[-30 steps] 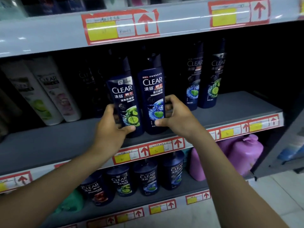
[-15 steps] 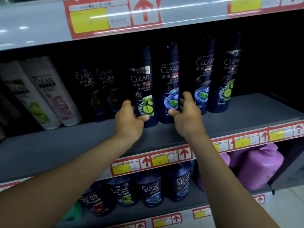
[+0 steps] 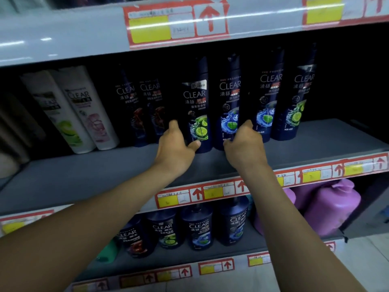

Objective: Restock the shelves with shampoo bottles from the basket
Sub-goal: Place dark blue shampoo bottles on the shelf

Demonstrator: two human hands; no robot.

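Your left hand (image 3: 175, 148) grips the lime-label bottle (image 3: 197, 106) and your right hand (image 3: 244, 144) the blue-label bottle (image 3: 229, 102), both upright at twelve o'clock on the middle shelf (image 3: 84, 175). These two look almost placed, needing only release; the basket is out of view, so what remains can't be judged.

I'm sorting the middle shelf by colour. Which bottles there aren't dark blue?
The two white bottles at the shelf's far left, leaning side by side. Every other bottle on that shelf is dark blue, including the two at the hands.
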